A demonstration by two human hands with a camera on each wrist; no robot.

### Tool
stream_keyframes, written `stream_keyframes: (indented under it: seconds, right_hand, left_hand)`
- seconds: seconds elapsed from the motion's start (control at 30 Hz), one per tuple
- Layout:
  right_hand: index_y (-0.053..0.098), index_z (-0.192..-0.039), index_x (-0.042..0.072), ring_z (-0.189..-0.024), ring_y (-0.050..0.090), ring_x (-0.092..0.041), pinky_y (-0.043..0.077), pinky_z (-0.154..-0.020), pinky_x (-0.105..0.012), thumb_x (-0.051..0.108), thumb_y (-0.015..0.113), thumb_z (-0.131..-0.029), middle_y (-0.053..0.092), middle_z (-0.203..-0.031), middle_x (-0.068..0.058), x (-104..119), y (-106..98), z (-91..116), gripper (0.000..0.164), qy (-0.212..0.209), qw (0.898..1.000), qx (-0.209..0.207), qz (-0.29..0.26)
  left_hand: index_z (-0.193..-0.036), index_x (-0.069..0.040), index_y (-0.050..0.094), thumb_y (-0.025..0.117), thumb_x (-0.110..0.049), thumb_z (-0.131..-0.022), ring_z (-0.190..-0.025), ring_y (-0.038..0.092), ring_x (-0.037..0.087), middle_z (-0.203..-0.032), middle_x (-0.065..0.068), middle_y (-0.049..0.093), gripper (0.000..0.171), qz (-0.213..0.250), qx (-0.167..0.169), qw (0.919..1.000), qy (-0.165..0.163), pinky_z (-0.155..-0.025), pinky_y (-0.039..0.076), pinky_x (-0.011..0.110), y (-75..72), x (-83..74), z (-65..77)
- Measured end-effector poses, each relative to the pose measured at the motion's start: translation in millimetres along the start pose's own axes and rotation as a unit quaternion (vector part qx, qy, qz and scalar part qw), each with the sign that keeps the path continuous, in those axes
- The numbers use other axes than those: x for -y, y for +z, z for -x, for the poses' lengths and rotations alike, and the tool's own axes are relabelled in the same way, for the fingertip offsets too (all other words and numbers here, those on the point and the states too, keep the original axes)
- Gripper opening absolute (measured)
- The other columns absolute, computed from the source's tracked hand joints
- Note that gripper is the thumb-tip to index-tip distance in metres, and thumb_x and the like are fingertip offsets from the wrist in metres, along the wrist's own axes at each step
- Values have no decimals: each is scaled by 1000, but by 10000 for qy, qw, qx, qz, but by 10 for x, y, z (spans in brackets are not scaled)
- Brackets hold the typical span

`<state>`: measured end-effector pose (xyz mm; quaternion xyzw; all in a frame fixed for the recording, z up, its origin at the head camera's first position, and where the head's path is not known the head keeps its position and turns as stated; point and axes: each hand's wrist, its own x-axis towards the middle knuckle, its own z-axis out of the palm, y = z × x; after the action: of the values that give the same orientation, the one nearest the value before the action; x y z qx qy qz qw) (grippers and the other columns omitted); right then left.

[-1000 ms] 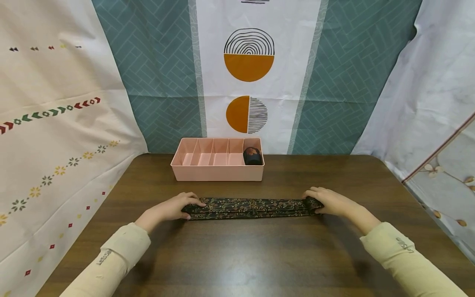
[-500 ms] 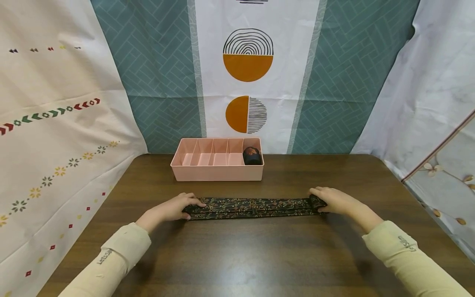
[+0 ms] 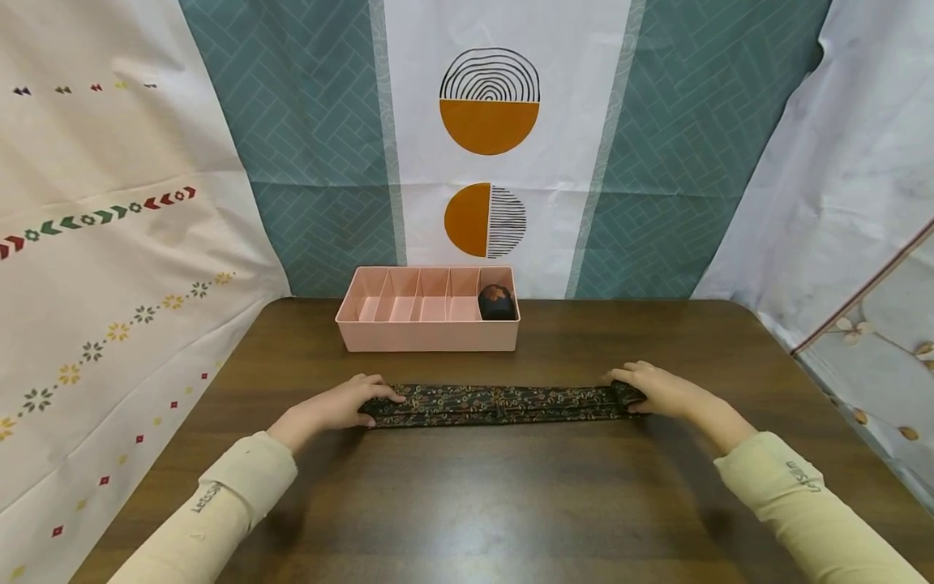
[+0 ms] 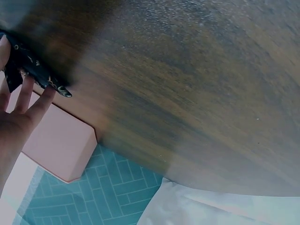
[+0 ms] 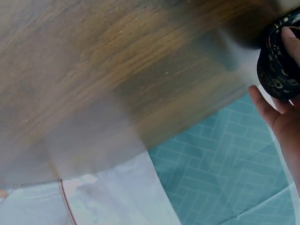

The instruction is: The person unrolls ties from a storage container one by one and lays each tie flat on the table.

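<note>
A long dark tie (image 3: 496, 404) with a small gold and red pattern lies flat across the wooden table (image 3: 511, 503), left to right. My left hand (image 3: 336, 408) pinches its left end between thumb and fingers; the left wrist view shows that end (image 4: 33, 70) draped over my fingers (image 4: 23, 101). My right hand (image 3: 657, 391) grips the right end, which is wound into a small roll (image 5: 281, 65). The right hand (image 5: 281, 117) curls round that roll.
A pink divided box (image 3: 426, 334) stands behind the tie, near the table's far edge. Its rightmost compartment holds a dark rolled tie (image 3: 496, 302); the other compartments show only pink walls. Patterned cloth backdrops hang behind and to both sides.
My right hand has shifted slightly to the right with the rolled end. The left hand stays on the left end. The head view has tilted a little.
</note>
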<state>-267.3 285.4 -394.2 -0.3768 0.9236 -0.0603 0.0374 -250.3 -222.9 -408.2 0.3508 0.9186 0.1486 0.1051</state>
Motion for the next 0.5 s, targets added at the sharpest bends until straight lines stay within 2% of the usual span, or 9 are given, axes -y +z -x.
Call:
stream_keyframes:
  seconds: [0.13,0.3,0.5]
  right_hand:
    - [60,-107,6,-102,57,-37,52,-80,-45,4,78,-72,61,-108,-14,-41,-9,15,40,107,9999,-38,124]
    - [58,-105,5,-100,60,-36,52,-79,-43,2,79,-71,62,-108,-14,-70,-17,17,39,79,9999,-64,79]
    - [58,-114,2,-100,60,-35,53,-78,-44,0,79,-70,60,-108,-13,-93,-16,53,48,-41,10000,17,16]
  left_hand:
    - [-125,-13,61,72,-1,-78,-109,49,34,-114,12,55,50,52,10,10000,-8,-91,45,50,-22,0,-8]
    - [-124,-13,61,73,0,-77,-108,49,33,-114,11,55,50,36,-2,10000,-2,-91,44,51,-35,4,-4]
    - [-124,-12,61,73,0,-78,-109,49,34,-114,12,55,49,34,2,10000,19,-91,44,51,-7,14,-18]
